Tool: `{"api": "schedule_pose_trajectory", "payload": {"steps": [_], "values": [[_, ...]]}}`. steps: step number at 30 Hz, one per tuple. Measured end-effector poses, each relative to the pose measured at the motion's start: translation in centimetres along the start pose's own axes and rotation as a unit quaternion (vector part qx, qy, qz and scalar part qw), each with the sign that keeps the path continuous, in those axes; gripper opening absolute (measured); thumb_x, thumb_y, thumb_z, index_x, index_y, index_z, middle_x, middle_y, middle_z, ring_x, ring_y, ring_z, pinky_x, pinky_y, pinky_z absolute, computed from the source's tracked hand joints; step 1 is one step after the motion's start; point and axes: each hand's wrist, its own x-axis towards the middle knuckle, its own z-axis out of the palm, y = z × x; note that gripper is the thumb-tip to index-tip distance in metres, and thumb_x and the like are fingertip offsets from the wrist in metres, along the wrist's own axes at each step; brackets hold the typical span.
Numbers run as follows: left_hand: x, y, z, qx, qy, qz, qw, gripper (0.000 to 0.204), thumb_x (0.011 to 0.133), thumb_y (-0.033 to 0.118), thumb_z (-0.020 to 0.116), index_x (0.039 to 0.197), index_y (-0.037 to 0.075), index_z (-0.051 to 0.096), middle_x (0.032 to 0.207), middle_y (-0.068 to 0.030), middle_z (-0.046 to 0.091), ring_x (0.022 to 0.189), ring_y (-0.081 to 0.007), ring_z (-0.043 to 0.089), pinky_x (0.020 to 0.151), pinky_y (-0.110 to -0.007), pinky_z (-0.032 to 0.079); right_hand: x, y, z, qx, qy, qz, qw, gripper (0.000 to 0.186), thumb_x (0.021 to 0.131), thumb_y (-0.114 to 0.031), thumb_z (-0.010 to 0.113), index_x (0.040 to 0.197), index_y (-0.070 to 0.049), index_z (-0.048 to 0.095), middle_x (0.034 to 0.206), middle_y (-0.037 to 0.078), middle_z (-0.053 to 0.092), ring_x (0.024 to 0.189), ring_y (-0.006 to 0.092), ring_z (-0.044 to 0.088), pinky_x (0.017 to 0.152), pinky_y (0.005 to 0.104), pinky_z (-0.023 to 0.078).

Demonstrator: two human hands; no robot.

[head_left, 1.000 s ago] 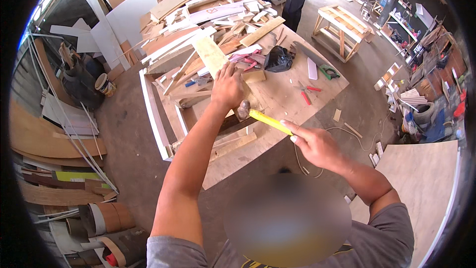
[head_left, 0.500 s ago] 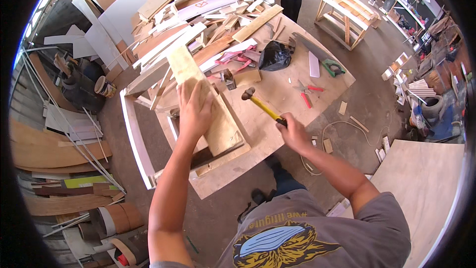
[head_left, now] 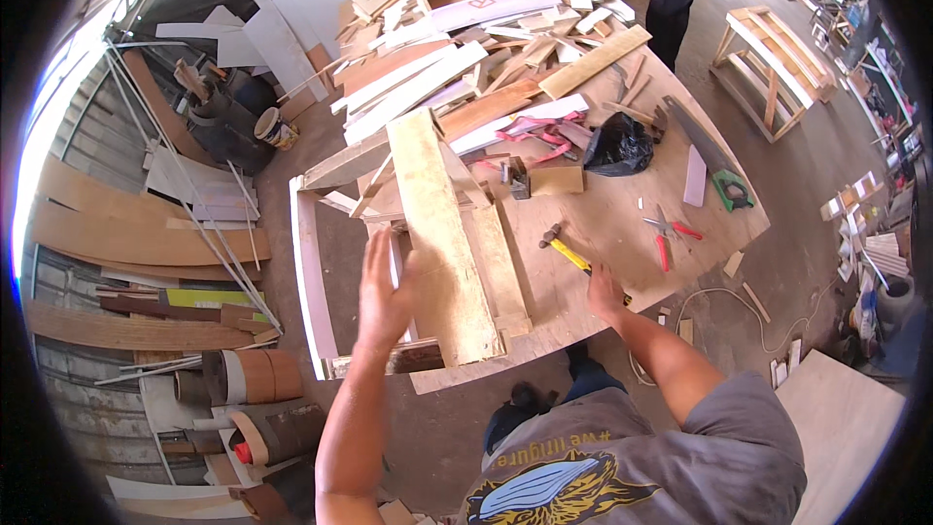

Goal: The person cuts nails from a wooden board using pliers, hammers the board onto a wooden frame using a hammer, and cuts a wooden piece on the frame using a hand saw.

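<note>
A wide wooden board (head_left: pixel 439 243) lies lengthwise over an upright-edged wooden frame (head_left: pixel 313 301) at the table's near left. Beside the board's left edge is my left hand (head_left: pixel 387 292), fingers stretched out and holding nothing. My right hand (head_left: pixel 606 294) grips a hammer (head_left: pixel 569 251) by its yellow and black handle. The hammer's head points away to the left, low over the bare plywood right of the frame. Whether it touches the table I cannot tell.
Pliers with red handles (head_left: pixel 664 238), a green-handled saw (head_left: pixel 727 185), a black plastic bag (head_left: pixel 619 146) and a hand plane (head_left: pixel 518 178) lie on the plywood table (head_left: pixel 573 306). Wood offcuts (head_left: pixel 505 29) heap its far end. A person (head_left: pixel 673 5) stands beyond; a wooden stand (head_left: pixel 773 73) is at far right.
My left hand has come off the board to its left side. The hammer in my right hand has dropped lower toward the tabletop. The whole view has shifted.
</note>
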Motion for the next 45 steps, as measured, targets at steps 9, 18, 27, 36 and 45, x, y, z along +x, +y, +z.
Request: {"api": "schedule_pose_trajectory", "payload": {"steps": [9,18,27,36,45], "values": [[-1.5,-16.6,-11.2,-0.017,0.093,-0.15,0.984,0.068,0.1,0.037,0.073,0.148,-0.006,0.051,0.13,-0.0217,0.066,0.122,-0.0352,0.063,0.104,-0.044,0.05,5.4,-12.2,-10.8,0.255,-0.234,-0.026,0.938,0.061,0.099,-0.044,0.069,0.138,0.0,0.055,0.118,0.02,0.07,0.103,0.0344,0.072,0.088,0.0514,0.057],[-1.2,-21.1,-10.2,-0.516,-0.089,-0.282,0.804,0.048,0.105,0.044,0.061,0.127,0.003,0.05,0.099,-0.0146,0.067,0.064,-0.0239,0.07,0.053,-0.038,0.059,0.5,-29.5,-21.1,0.522,-0.26,0.036,0.812,0.064,0.103,-0.044,0.065,0.147,-0.001,0.047,0.134,0.016,0.063,0.119,0.0245,0.062,0.1,0.042,0.05],[-0.9,-19.0,-14.3,-0.503,-0.112,-0.142,0.845,0.039,0.083,-0.001,0.066,0.121,0.001,0.06,0.075,-0.0012,0.057,0.05,-0.0114,0.055,0.044,-0.028,0.047,-9.0,-32.2,-18.3,0.416,0.0,0.066,0.907,0.039,0.111,-0.037,0.055,0.126,-0.003,0.062,0.1,0.0,0.061,0.092,0.0114,0.051,0.086,0.0334,0.047],[-1.0,-10.8,-18.8,-0.286,-0.119,0.124,0.943,0.083,0.077,0.008,0.076,0.153,-0.005,0.046,0.104,-0.0112,0.069,0.087,-0.0198,0.065,0.083,-0.034,0.055,-15.9,-30.0,-4.1,0.447,0.155,0.083,0.877,0.063,0.11,-0.056,0.046,0.128,0.003,0.058,0.112,0.012,0.064,0.101,0.0203,0.06,0.093,0.039,0.05],[-5.6,-6.5,-12.7,-0.022,-0.174,0.24,0.955,0.088,0.072,0.013,0.071,0.153,-0.007,0.044,0.113,-0.0332,0.071,0.102,-0.043,0.074,0.095,-0.048,0.058,-19.0,-29.3,6.5,0.61,-0.156,0.291,0.721,0.064,0.112,-0.06,0.032,0.107,-0.003,0.061,0.094,0.011,0.065,0.078,0.0217,0.064,0.074,0.0404,0.06]]}}
